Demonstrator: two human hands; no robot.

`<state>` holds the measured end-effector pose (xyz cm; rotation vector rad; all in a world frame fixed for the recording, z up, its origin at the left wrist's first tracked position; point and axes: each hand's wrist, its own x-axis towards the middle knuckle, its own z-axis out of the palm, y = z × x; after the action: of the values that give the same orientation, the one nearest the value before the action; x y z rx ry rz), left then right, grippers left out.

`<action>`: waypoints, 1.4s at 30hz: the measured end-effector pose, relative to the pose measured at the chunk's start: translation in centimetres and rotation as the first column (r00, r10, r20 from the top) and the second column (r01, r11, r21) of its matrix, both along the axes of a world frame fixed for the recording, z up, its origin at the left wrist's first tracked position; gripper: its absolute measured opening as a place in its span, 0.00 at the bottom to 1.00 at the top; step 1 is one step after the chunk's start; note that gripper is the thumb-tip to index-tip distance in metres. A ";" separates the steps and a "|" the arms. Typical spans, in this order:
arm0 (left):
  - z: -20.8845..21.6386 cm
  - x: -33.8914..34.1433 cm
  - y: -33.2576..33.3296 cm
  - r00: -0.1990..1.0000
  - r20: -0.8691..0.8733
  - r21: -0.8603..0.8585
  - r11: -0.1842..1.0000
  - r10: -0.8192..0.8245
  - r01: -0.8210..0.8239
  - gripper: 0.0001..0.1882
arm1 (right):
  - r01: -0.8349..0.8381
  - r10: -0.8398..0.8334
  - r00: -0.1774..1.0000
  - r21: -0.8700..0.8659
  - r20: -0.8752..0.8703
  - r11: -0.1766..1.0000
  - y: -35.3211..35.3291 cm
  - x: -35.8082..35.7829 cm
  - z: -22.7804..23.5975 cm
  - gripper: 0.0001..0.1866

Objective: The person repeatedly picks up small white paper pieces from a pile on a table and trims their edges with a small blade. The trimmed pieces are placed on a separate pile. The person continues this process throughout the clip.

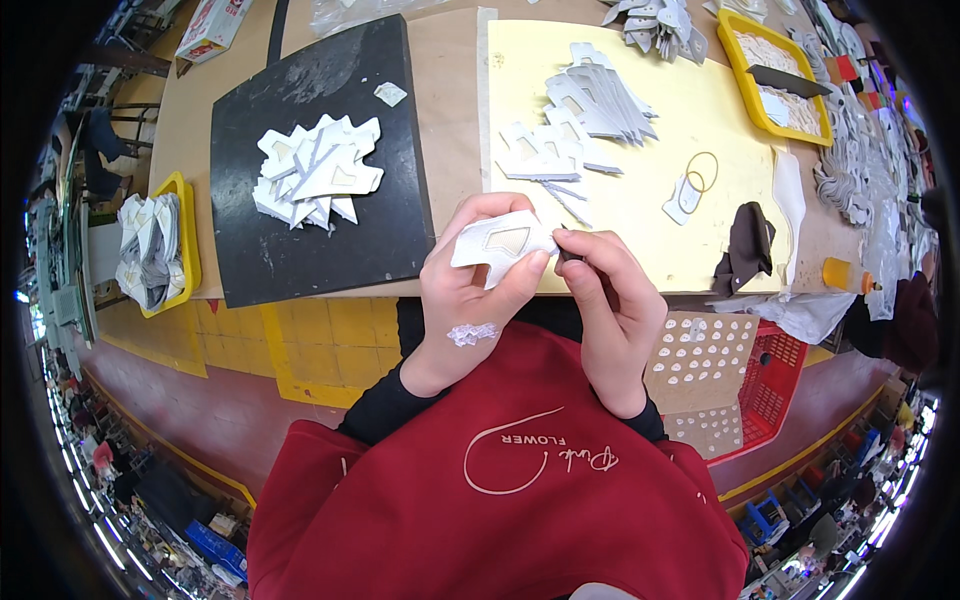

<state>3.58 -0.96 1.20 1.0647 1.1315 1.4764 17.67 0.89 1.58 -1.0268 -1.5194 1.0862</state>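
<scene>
In front of my chest, my left hand (pixel 465 290) is closed on a flat white cut-out piece (pixel 475 243) with a beige patch framed in its middle. The thumb presses on its near side, the fingers behind it. My right hand (pixel 620 300) pinches a small dark object (pixel 568 253) against the piece's right end; its kind is too small to tell. To the left, a loose pile of similar white pieces (pixel 345 178) lies on a black mat (pixel 300 85). Ahead, more white pieces (pixel 545 150) and a fanned stack of grey-white ones (pixel 600 100) rest on a yellow sheet (pixel 690 110).
Yellow trays stand at the far left (pixel 190 230) and far right (pixel 735 75). Rubber bands (pixel 703 172), a dark cloth (pixel 745 245) and an orange bottle (pixel 848 275) lie on the right. Below the table edge, a red crate (pixel 780 370) holds a card with white pieces (pixel 700 355).
</scene>
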 end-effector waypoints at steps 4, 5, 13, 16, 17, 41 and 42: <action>-0.1 0.2 0.1 0.999 0.008 -0.026 0.999 0.031 -0.031 0.10 | -0.040 0.041 0.998 0.006 -0.057 0.999 0.0 0.0 0.1 0.14; -0.2 0.2 0.1 0.999 -0.029 -0.009 0.999 0.038 -0.038 0.10 | -0.039 0.038 0.998 -0.009 -0.057 0.999 -0.1 0.0 0.2 0.14; -0.3 0.2 0.1 0.984 -0.158 0.019 0.996 0.085 -0.083 0.08 | -0.038 0.038 0.999 0.031 0.005 0.999 0.0 -0.1 0.3 0.15; -0.6 0.4 0.2 0.986 -0.137 0.067 0.994 0.100 -0.091 0.08 | -0.029 0.029 1.000 0.049 0.007 0.998 0.0 -0.2 0.2 0.15; -0.6 0.4 0.2 0.987 -0.129 0.062 0.994 0.094 -0.086 0.08 | -0.044 0.042 0.998 -0.047 -0.049 0.998 -0.1 -0.1 0.2 0.15; -0.5 -0.6 0.8 0.998 -0.053 0.028 1.000 0.016 -0.015 0.10 | -0.580 -0.121 0.649 -0.591 -0.751 0.561 0.8 1.5 -0.5 0.15; -0.7 -1.1 0.9 0.996 -0.087 0.027 1.000 0.005 -0.003 0.10 | -0.574 -0.114 0.653 -0.588 -0.749 0.570 0.7 1.4 -0.7 0.15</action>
<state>2.52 -0.06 0.50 1.1559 1.1783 1.4633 19.10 1.64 0.85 -0.7263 -0.4380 2.2088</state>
